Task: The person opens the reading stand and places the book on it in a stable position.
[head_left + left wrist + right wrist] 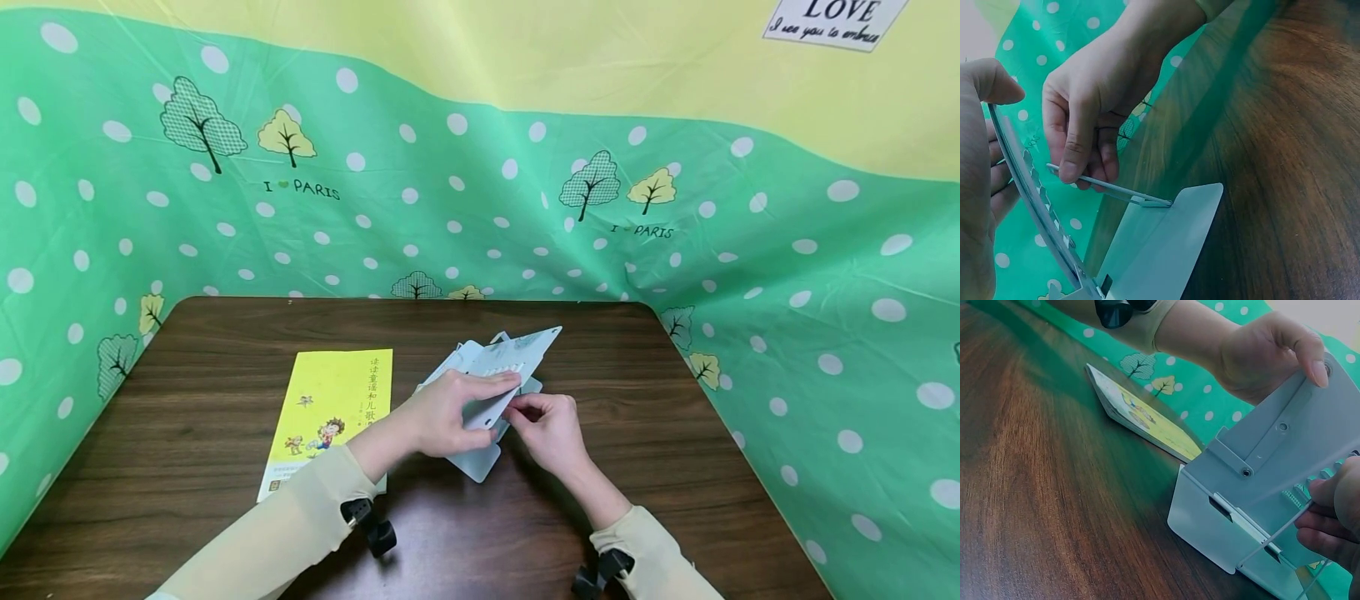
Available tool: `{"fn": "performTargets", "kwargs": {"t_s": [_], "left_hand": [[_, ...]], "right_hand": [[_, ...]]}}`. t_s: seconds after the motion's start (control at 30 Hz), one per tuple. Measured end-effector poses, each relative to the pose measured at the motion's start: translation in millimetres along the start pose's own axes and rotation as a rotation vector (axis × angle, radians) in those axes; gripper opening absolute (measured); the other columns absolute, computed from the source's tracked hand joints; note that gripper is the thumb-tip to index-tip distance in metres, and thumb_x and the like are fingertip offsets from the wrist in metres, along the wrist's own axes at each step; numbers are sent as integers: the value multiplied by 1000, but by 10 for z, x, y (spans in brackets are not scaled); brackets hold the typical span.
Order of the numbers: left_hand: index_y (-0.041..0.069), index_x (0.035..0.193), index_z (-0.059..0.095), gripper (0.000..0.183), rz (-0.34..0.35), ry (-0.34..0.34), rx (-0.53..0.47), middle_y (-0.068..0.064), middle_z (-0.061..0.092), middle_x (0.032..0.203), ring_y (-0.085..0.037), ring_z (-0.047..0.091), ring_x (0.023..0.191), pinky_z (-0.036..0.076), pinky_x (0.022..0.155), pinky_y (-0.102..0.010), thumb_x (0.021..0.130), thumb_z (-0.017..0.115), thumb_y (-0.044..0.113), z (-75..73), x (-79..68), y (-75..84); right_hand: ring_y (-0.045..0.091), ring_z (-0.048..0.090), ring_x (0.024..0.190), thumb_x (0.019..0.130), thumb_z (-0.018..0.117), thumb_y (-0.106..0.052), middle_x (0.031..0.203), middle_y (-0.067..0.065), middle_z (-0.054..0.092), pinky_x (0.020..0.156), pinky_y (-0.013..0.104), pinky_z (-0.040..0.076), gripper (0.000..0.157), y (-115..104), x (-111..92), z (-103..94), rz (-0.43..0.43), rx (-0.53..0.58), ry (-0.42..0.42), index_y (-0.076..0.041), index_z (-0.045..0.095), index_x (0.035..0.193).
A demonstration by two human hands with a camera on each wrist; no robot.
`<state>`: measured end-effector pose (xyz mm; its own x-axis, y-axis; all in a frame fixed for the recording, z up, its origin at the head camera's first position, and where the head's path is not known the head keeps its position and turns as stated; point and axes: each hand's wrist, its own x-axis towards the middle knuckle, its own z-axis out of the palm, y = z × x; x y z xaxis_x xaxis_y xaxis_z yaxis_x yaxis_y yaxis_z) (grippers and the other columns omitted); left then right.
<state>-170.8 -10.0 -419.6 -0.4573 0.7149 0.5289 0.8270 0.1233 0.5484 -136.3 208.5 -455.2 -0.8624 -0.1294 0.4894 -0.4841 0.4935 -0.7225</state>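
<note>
A pale blue metal book stand is on the table, its back panel raised at a tilt above a flat base plate. My left hand grips the panel by its edge, thumb on one face and fingers on the other. On the panel's rear side, my right hand pinches the thin wire support leg between thumb and fingers. That leg slants from the base up toward a row of notches on the panel. In the right wrist view the fingertips partly hide the notches.
To the left of the stand lies a yellow book with cartoon figures on its cover. The dark wooden table backs onto a green and yellow polka-dot curtain. Black straps with small devices sit at both wrists.
</note>
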Motion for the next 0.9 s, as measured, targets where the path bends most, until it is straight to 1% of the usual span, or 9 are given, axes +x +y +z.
{"fn": "performTargets", "kwargs": {"t_s": [0.23, 0.43, 0.67, 0.9], "left_hand": [[3, 148, 61, 67, -27, -42, 38, -7, 59, 149, -11, 51, 140, 44, 114, -32, 83, 74, 17, 26, 6, 37], [2, 148, 60, 68, -13, -74, 54, -8, 59, 150, -13, 51, 142, 40, 116, -31, 84, 75, 18, 65, 17, 53], [4, 149, 59, 69, -16, -93, 70, -7, 59, 150, -12, 50, 142, 41, 116, -31, 85, 77, 18, 108, 24, 65], [4, 150, 58, 69, -29, -116, 68, -7, 57, 152, -11, 48, 143, 39, 117, -29, 86, 79, 17, 134, 21, 77]], "right_hand": [[7, 69, 67, 77, 82, 13, 75, -6, 76, 59, 17, 54, 22, 5, -9, -14, -10, -5, 13, -9, 83, 80], [5, 67, 64, 74, 80, 14, 71, -6, 75, 58, 18, 53, 22, 12, -25, -25, -27, -13, 31, -8, 82, 76], [5, 67, 65, 74, 78, 15, 72, -5, 76, 58, 18, 53, 23, 14, -47, -51, -21, -2, 37, -8, 83, 79], [5, 67, 65, 74, 78, 14, 73, -6, 76, 58, 18, 53, 24, 17, -58, -73, -5, -17, 36, -9, 84, 81]]}}
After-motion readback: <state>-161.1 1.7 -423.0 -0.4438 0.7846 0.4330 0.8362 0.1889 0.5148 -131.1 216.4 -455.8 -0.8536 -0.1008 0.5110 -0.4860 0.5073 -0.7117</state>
